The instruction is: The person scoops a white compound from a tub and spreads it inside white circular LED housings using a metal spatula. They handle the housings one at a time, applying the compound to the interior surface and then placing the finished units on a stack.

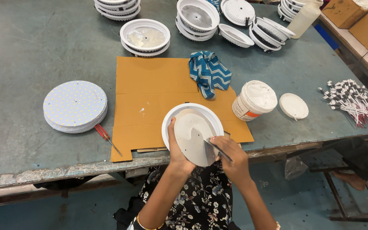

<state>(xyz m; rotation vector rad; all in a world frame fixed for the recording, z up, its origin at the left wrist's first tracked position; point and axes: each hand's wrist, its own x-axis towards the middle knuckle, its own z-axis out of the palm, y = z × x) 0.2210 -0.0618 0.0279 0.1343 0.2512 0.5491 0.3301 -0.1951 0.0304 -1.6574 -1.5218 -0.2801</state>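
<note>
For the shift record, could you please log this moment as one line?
left hand: holds round white housing | right hand: flat blade on grey disc | nearby: open paste tub

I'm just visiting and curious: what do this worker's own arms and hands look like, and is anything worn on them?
Both arms are bare, with no sleeves in view and no gloves. The left hand shows painted nails, and a thin gold bangle circles that forearm. The right hand also has painted nails, with a small gold-coloured band on that arm at the picture's bottom edge.
</note>
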